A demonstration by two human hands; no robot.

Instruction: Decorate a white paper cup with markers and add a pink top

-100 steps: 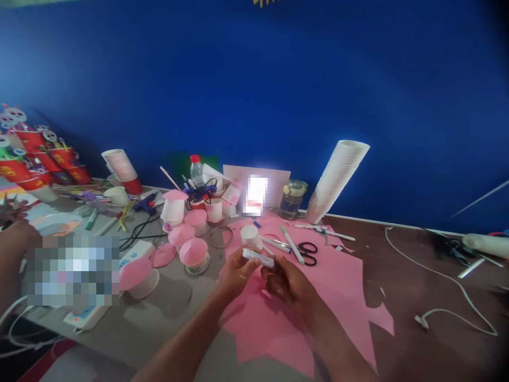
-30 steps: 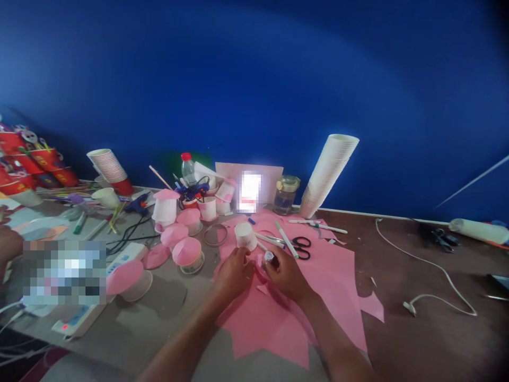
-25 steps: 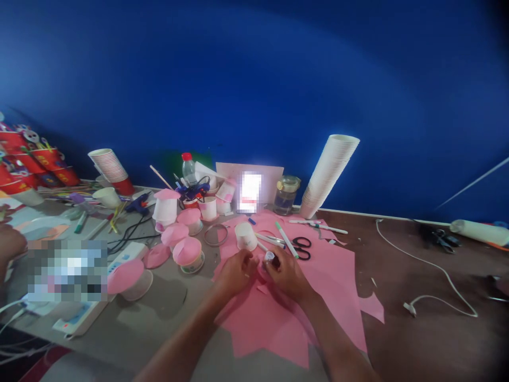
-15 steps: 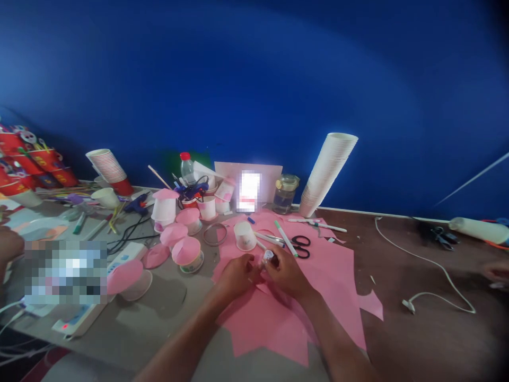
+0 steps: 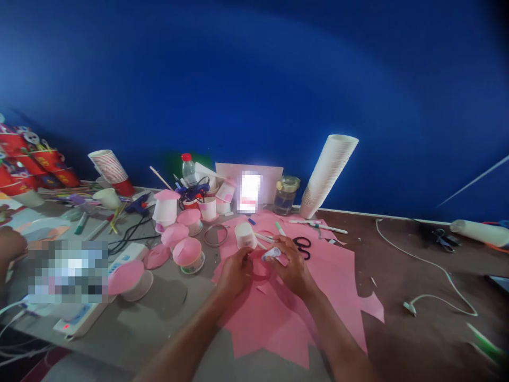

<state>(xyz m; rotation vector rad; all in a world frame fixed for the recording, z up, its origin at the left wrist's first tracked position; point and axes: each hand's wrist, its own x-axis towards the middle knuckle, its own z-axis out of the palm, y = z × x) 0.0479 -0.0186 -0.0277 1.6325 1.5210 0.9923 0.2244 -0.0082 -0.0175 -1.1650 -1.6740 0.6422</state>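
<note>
My left hand (image 5: pixel 237 270) is closed at the fingertips on the edge of a pink paper piece (image 5: pixel 260 267), whose outline blends with the pink sheets below. In my right hand (image 5: pixel 293 267), a small white tube-like object (image 5: pixel 271 254) is pinched between thumb and fingers, just over that piece. Both hands are above large pink paper sheets (image 5: pixel 330 297) with jagged cut edges. Just beyond my fingers, a white paper cup (image 5: pixel 245 235) stands upside down. Black-handled scissors (image 5: pixel 303 248) lie right of my right hand, and a green-tipped marker (image 5: pixel 280 228) is partly hidden behind it.
Several cups with pink paper tops (image 5: pixel 187 254) stand left, near a power strip (image 5: pixel 85 318). A tall leaning stack of white cups (image 5: pixel 330 175), a glass jar (image 5: pixel 287 193) and a lit screen (image 5: pixel 249 192) stand behind. A white cable (image 5: pixel 433 260) lies right. Another person's hand (image 5: pixel 10 246) is at far left.
My right hand has lifted slightly and its fingers have spread; the white tube-like object has tilted. At far right, another person's hand has left view, and a dark device edge and blurred green item appear.
</note>
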